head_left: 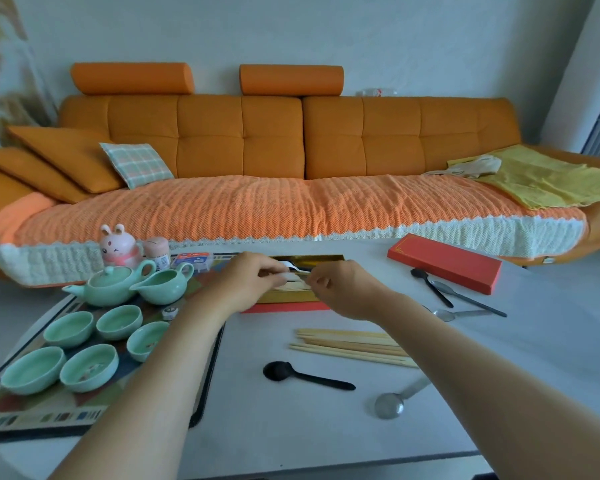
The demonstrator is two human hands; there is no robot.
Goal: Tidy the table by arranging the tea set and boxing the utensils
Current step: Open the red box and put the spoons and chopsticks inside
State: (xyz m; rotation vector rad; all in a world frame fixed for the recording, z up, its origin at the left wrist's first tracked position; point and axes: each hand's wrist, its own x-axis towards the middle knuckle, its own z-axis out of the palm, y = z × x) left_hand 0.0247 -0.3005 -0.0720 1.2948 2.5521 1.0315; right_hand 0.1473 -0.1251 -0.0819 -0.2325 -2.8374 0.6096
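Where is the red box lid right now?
In the head view the red box lid lies flat at the far right of the table, just behind a small black spoon, near the sofa.

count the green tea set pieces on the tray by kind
cups: 5
teapot: 1
pitcher: 1
total: 7

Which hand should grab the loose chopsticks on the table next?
Probably the right hand: the chopsticks lie close beside its forearm, while the left hand's arm lies farther off, by the tray.
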